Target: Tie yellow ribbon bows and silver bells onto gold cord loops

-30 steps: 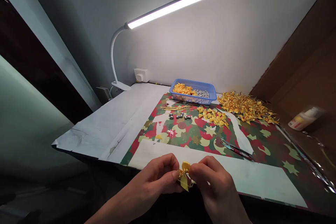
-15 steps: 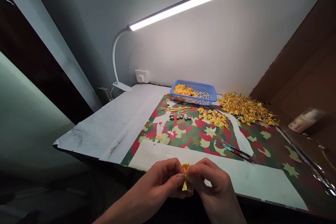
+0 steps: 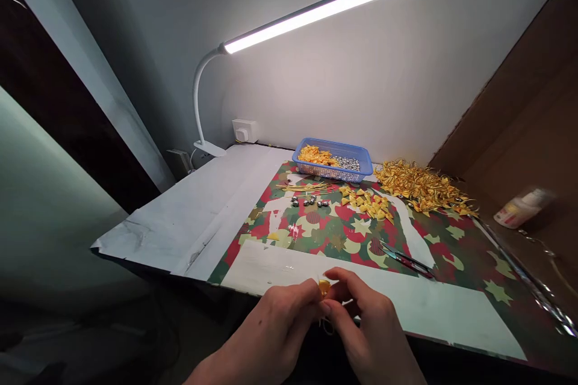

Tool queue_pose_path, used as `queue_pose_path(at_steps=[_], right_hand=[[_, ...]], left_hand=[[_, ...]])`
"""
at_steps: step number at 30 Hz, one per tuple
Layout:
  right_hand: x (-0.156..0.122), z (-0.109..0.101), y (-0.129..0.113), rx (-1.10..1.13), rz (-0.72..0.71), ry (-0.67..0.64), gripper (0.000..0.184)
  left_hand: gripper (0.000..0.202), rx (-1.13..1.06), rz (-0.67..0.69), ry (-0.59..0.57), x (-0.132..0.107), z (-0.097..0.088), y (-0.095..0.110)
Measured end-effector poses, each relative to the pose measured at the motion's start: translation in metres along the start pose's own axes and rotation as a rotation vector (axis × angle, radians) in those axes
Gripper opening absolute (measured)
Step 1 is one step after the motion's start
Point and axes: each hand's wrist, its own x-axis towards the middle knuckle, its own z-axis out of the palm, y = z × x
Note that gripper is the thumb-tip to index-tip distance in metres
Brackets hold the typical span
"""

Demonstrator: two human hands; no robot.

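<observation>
Above the front edge of the table, my two hands meet. My left hand [image 3: 285,317] is closed, pinching a small yellow ribbon bow [image 3: 324,286] that shows only in part between the fingers. My right hand [image 3: 368,313] is right beside it, thumb and fingers bent in at the bow. A thin pale cord [image 3: 327,327] hangs in a loop below the fingertips, and the right fingers seem to grip it; the exact contact is hidden.
Yellow bows [image 3: 368,201], silver bells [image 3: 310,200] and gold strips [image 3: 304,187] lie on the patterned sheet. Behind stands a blue basket [image 3: 363,171]. Right are scissors [image 3: 409,261], a gold ribbon pile [image 3: 422,183] and a bottle [image 3: 519,209]. A lamp [image 3: 325,6] hangs overhead.
The bow has turned and is now mostly covered by my left fingers. My right index finger has lifted away from the thumb, and the cord loop shows below.
</observation>
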Motion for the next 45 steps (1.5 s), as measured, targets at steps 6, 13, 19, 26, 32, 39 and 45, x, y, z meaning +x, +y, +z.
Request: queue_pose_path(at_steps=[6,13,19,26,32,39,45], right_hand=[[0.008,-0.007,-0.004,0.355,0.203,-0.18,0.018],[0.012,-0.011,0.002,0.644,0.336,-0.322,0.028],[0.009,-0.005,-0.002,0.622,0.278,-0.26,0.022],[0.006,-0.007,-0.007,0.273,0.167,-0.114,0.02],[0.006,-0.004,-0.002,0.542,0.187,0.144,0.027],[0.009,0.003,0.004,0.895,0.214,0.015,0.024],[0.009,-0.001,0.015,0.796,0.158,0.011,0.023]], left_hand=[[0.023,0.015,0.04,-0.066,-0.001,-0.002,0.0],[0.026,0.048,0.033,-0.139,-0.003,-0.008,0.001],[0.027,0.104,0.007,-0.093,-0.001,-0.007,-0.007],[0.026,0.039,-0.03,-0.079,-0.002,-0.006,-0.007],[0.033,-0.186,-0.137,-0.045,-0.005,-0.005,-0.004],[0.029,-0.453,-0.205,-0.042,-0.009,-0.007,0.003],[0.028,-0.523,-0.223,-0.038,-0.012,-0.009,0.003]])
